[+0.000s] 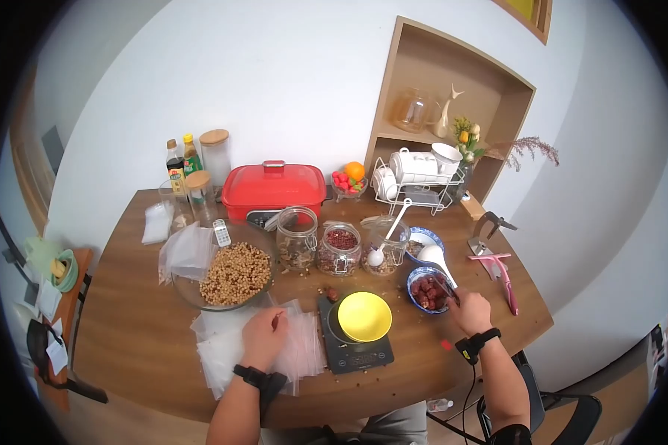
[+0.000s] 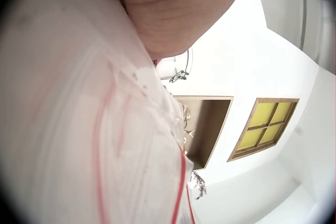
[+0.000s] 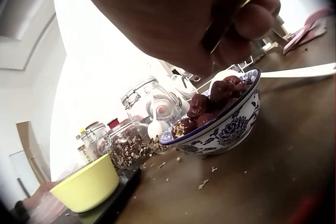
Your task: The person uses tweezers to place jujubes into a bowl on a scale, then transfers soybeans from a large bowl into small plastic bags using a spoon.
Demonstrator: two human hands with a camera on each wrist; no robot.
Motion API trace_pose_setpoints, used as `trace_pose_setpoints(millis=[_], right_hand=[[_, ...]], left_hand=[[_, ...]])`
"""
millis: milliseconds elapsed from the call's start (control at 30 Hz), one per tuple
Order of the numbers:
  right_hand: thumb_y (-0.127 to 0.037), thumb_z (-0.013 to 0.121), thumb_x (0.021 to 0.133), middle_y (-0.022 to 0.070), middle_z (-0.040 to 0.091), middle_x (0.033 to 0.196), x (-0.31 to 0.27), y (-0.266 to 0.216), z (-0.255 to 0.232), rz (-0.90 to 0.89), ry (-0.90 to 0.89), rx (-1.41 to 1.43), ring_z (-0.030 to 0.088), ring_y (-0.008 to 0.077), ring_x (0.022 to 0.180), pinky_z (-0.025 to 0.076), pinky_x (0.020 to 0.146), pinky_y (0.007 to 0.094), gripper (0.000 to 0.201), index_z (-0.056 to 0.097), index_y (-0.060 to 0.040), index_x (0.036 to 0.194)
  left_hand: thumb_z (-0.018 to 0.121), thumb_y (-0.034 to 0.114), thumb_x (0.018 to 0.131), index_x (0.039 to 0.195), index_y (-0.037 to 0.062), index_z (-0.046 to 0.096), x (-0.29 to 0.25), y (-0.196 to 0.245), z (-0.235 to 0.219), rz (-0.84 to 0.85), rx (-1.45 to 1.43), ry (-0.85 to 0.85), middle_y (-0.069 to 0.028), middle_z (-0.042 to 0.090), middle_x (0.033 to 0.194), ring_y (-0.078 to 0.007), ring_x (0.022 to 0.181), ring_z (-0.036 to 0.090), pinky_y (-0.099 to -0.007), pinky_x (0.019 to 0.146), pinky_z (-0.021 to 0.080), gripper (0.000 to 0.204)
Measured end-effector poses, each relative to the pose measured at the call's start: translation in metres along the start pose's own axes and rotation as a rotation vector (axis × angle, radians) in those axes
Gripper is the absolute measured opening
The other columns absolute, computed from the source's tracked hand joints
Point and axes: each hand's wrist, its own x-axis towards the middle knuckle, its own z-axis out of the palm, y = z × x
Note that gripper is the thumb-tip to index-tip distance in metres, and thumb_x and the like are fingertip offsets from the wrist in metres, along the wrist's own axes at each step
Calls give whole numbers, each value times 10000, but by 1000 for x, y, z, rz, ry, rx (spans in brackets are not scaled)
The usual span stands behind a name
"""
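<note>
The right hand (image 1: pixel 473 313) grips a dark, slender tool (image 1: pixel 448 289), tongs or tweezers by its look, over a blue-and-white bowl (image 3: pixel 227 133) of dark red dried fruit (image 3: pixel 198 106). In the head view the left hand (image 1: pixel 265 337) is curled above a spread of clear plastic bags (image 1: pixel 219 348), with a small dark red piece (image 1: pixel 276 320) at its fingers. Bags with red seal lines (image 2: pixel 100 129) fill much of the left wrist view, where the fingertips are hidden. Between the hands a yellow bowl (image 1: pixel 364 317) sits on a black scale (image 1: pixel 360 357).
A glass bowl of tan nuggets (image 1: pixel 235 274) stands at the left, beside a red cooker (image 1: pixel 273 191). Several glass jars (image 1: pixel 339 250) line the middle. Behind the fruit bowl is another bowl with a white spoon (image 1: pixel 434 256); a pink peeler-like tool (image 1: pixel 506 285) lies farther right.
</note>
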Motion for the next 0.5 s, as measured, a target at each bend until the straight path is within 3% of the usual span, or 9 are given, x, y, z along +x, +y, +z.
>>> trace_pose_setpoints(millis=[233,333,500], right_hand=[[-360,743,938,182,762,835,-29,5,-27,60,-14,93,748,419,828,586,752,543,270,772,-93,956],[-364,739,918,177,763,845,-41,13,-42,62,-110,72,743,420,839,584,760,531,291,803,-103,1030],[-346,745,913,169,764,839,-36,12,-31,-13,-132,9,742,420,820,585,747,537,254,776,-100,966]], left_hand=[[714,218,970,1090,108,791,1,2,-1,-14,2,-26,-103,769,940,-292,846,740,-423,772,580,180],[715,221,969,1092,108,793,1,6,-2,-4,1,-5,-108,770,935,-298,850,742,-427,778,581,184],[708,248,976,1103,111,795,2,2,1,-52,-8,-44,-114,773,940,-312,849,742,-429,786,581,206]])
